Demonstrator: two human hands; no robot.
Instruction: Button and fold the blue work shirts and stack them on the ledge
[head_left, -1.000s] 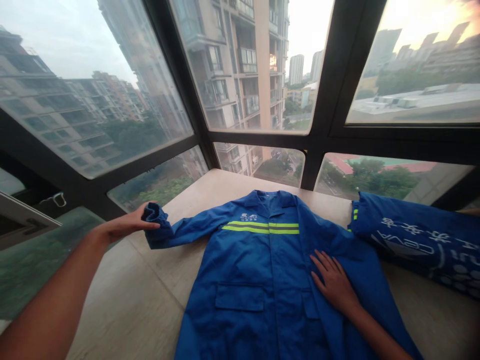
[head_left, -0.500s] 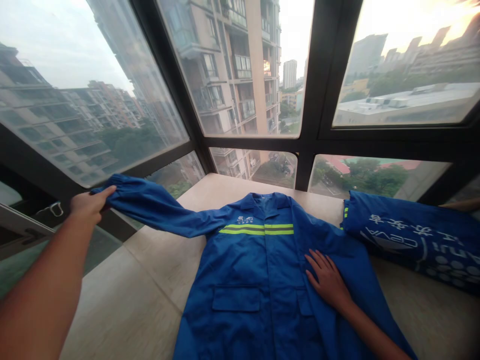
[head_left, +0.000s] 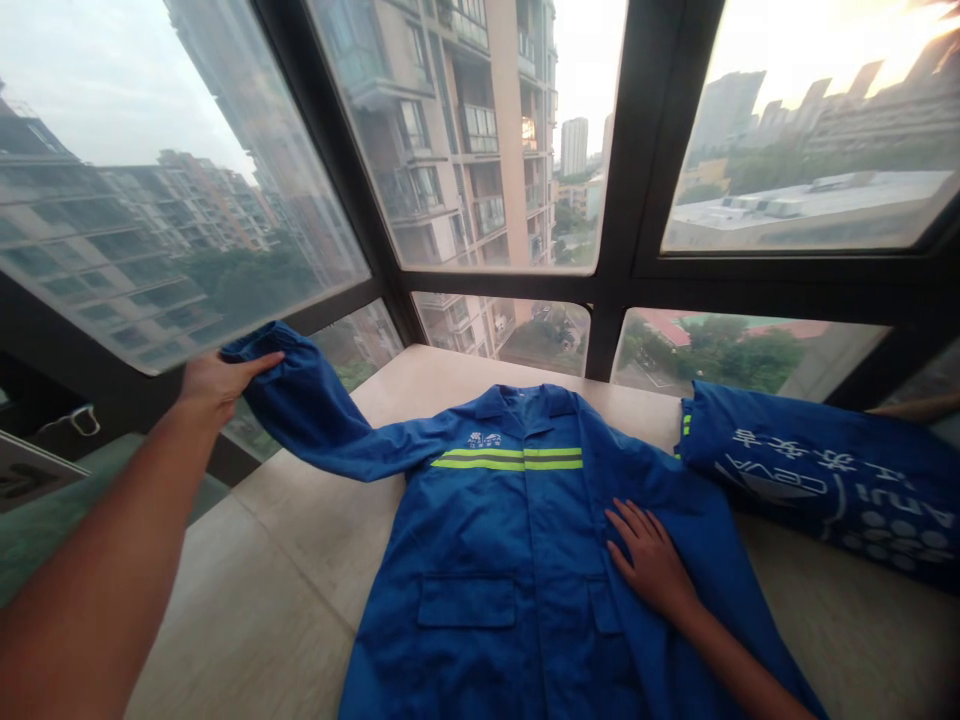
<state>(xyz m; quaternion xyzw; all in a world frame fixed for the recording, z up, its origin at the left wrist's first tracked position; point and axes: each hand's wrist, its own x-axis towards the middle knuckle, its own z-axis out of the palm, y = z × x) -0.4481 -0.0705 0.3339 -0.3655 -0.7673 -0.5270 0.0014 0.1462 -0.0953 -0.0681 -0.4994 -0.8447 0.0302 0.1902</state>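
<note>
A blue work jacket with yellow-green reflective stripes lies front side up on the pale stone surface, its collar toward the windows. My left hand grips the cuff end of one jacket sleeve, thumb on top, and holds it raised off the surface at the left. The sleeve sags between the hand and the shoulder. On the other side, my right hand rests flat on the jacket with fingers stretched, over the other sleeve, which lies down along the body. The jacket's lower hem is out of view.
A second blue garment, folded and with white lettering, lies at the right. Dark window frames border the pale stone surface at the back and left. A metal hook or ring shows at the far left.
My left hand has moved right and slightly up, bringing the cuff closer to the jacket body, and the sleeve now bends more. My right hand stays in place on the jacket.
</note>
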